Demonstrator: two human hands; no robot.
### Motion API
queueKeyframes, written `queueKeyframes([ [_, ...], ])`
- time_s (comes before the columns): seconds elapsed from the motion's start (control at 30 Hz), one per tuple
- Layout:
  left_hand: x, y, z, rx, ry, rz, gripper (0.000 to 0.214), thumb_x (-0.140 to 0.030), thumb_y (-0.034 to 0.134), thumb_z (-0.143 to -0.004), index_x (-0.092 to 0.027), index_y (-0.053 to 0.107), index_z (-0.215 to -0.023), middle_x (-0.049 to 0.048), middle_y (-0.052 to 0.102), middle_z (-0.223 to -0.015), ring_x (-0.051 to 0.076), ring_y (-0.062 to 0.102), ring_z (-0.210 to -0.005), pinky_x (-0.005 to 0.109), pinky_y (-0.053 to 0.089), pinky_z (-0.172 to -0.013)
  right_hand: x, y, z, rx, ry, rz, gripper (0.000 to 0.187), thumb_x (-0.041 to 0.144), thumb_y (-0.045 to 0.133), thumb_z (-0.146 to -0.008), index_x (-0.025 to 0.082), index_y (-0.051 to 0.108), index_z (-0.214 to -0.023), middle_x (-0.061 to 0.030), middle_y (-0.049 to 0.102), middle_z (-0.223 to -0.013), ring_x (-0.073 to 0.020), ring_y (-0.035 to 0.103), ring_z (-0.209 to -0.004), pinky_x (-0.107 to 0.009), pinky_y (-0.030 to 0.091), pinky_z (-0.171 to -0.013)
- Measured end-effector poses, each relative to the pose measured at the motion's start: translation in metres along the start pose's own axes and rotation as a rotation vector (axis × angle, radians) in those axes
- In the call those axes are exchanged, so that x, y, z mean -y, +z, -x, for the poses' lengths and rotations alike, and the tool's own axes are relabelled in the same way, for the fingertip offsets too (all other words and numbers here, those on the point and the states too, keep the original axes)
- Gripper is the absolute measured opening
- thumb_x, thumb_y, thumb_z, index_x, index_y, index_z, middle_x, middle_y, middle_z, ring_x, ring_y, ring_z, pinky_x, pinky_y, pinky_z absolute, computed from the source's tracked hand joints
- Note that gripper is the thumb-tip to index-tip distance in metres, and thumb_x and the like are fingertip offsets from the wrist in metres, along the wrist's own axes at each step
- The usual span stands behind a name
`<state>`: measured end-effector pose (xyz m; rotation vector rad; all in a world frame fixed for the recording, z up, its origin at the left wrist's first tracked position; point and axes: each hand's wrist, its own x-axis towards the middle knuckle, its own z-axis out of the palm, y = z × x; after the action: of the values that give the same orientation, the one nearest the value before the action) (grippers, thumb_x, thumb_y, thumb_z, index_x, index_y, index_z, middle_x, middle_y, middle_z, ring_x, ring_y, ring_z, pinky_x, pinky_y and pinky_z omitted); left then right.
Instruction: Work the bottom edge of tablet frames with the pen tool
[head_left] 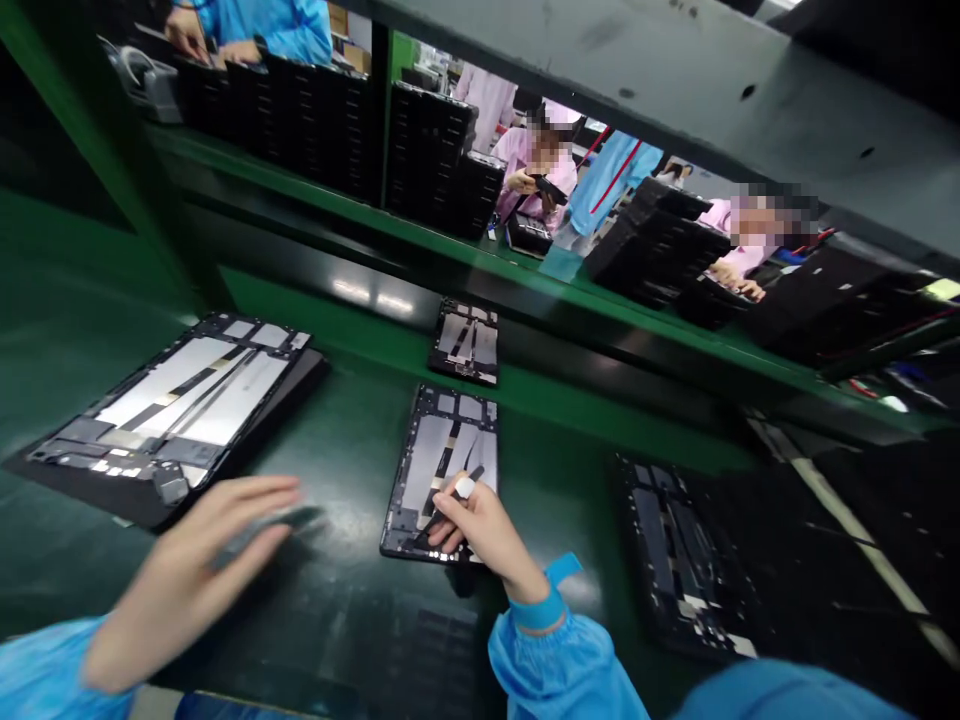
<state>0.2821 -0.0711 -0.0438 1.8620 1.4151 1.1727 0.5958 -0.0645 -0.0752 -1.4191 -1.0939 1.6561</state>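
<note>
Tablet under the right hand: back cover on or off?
Off. The tablet lies flat with silver shielding and black ribbon strips exposed; the right hand holds a dark tool on it.

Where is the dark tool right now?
In the head view, centre: the right hand holds the dark tool over the lower edge of the middle tablet.

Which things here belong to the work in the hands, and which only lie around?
In hand: right hand; thin dark tool it grips; open tablet under the tool; left hand, blurred, beside it.
Lying about: larger tablet at left; small tablet behind; dark tablet at right; stacked black trays.
</note>
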Motion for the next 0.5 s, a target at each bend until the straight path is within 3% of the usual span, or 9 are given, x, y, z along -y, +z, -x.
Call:
queueKeyframes([
  [0.03, -0.004, 0.016, -0.004, 0.161, 0.211, -0.056, 0.021, -0.040, 0.067, -0.087, -0.044, 0.076, -0.106, -0.0039, 0.076, -0.108, 0.026, 0.072, -0.100, 0.035, 0.061, -0.087, 0.001, 0.000, 0.000, 0.005, 0.009, 0.014, 0.058, 0.072, 0.076, -0.069, 0.021, 0.050, -0.084, 0.0018, 0.068, -0.057, -0.0227, 0.076, -0.056, -0.022, 0.053, -0.043],
  [0.1, -0.011, 0.045, -0.013, 0.369, 0.528, -0.128, 0.026, -0.029, 0.054, -0.098, -0.039, 0.072, -0.114, -0.0008, 0.076, -0.107, 0.024, 0.073, -0.094, 0.034, 0.061, -0.081, 0.004, 0.001, 0.000, 0.016, 0.024, 0.040, 0.058, 0.071, 0.075, -0.070, 0.021, 0.050, -0.083, 0.0016, 0.068, -0.057, -0.0218, 0.075, -0.055, -0.021, 0.052, -0.042],
  [0.17, -0.013, 0.066, -0.018, 0.430, 0.679, -0.157, 0.026, -0.023, 0.050, -0.101, -0.034, 0.070, -0.113, 0.0020, 0.077, -0.103, 0.023, 0.073, -0.087, 0.035, 0.060, -0.074, 0.005, 0.001, -0.001, 0.021, 0.030, 0.056, 0.057, 0.070, 0.076, -0.070, 0.021, 0.051, -0.084, 0.0016, 0.068, -0.057, -0.0210, 0.074, -0.053, -0.021, 0.051, -0.041],
  [0.27, -0.007, 0.079, -0.019, 0.454, 0.771, -0.174, 0.022, -0.020, 0.052, -0.101, -0.031, 0.069, -0.109, 0.0030, 0.077, -0.098, 0.023, 0.073, -0.084, 0.036, 0.058, -0.069, 0.007, 0.002, -0.002, 0.020, 0.037, 0.064, 0.056, 0.069, 0.075, -0.070, 0.021, 0.051, -0.084, 0.0017, 0.068, -0.056, -0.0210, 0.074, -0.053, -0.021, 0.051, -0.041],
  [0.5, 0.003, 0.078, -0.016, 0.452, 0.861, -0.190, 0.023, -0.015, 0.046, -0.103, -0.025, 0.066, -0.111, 0.0044, 0.078, -0.102, 0.022, 0.072, -0.089, 0.034, 0.055, -0.072, 0.015, 0.005, 0.006, 0.028, 0.040, 0.067, 0.050, 0.066, 0.074, -0.073, 0.021, 0.052, -0.081, 0.0025, 0.067, -0.055, -0.0182, 0.072, -0.052, -0.020, 0.052, -0.044],
])
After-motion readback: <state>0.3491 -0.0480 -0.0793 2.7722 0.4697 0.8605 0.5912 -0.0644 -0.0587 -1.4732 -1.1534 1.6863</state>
